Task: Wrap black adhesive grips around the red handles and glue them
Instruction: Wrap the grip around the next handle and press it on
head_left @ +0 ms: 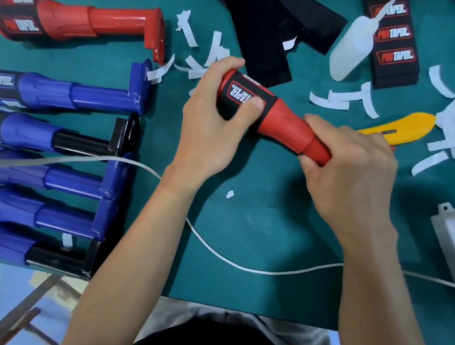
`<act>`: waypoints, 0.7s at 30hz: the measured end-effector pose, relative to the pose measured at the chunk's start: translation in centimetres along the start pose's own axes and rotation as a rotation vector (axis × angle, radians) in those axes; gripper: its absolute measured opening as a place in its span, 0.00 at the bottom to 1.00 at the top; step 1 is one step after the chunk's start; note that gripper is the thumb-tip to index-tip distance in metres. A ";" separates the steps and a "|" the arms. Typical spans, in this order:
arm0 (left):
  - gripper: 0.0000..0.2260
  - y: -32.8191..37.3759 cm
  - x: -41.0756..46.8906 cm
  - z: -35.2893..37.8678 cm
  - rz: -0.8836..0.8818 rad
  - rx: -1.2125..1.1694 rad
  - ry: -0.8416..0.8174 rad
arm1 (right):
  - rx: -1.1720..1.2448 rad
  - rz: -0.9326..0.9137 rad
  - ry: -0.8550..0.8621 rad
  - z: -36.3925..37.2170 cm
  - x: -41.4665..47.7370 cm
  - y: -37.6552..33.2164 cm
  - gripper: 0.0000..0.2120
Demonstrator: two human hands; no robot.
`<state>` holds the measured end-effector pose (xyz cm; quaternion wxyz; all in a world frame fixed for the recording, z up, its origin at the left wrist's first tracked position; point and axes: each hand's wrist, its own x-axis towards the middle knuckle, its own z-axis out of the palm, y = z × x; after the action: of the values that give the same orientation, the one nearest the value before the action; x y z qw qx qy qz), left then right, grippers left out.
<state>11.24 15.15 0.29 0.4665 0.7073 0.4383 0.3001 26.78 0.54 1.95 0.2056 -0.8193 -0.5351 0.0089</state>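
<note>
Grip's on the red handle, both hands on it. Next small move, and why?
Probably press and smooth the black adhesive grip down along its edge. The left hand already clamps it around the fat end of the red plastic handle, thumb on the label, while the right hand steadies the narrow end. The white squeeze glue bottle lies untouched, so gluing likely follows.

Reading "PRO TAPER." on the black grip [245,95] wrapped round the held red handle [282,124], partly thumb-covered. Same "PRO TAPER." repeated down the stack of black grips [393,38] at top right. Again on the finished red handle [67,22] top left. Blue handles' [45,92] labels too blurred.
</note>
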 end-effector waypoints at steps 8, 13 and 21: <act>0.20 -0.5 0.0 -0.2 0.071 0.076 -0.068 | -0.053 -0.009 -0.020 0.4 0.3 0.1 0.22; 0.14 -1.0 0.1 -0.3 0.130 0.108 -0.056 | -0.057 -0.009 0.002 0.3 0.4 0.1 0.19; 0.21 0.0 -0.4 -0.4 0.129 0.047 -0.015 | -0.125 -0.042 0.125 0.2 0.5 0.3 0.20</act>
<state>10.76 14.92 0.41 0.4329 0.7470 0.3950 0.3138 27.19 0.98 1.80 0.1872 -0.8180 -0.5380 -0.0803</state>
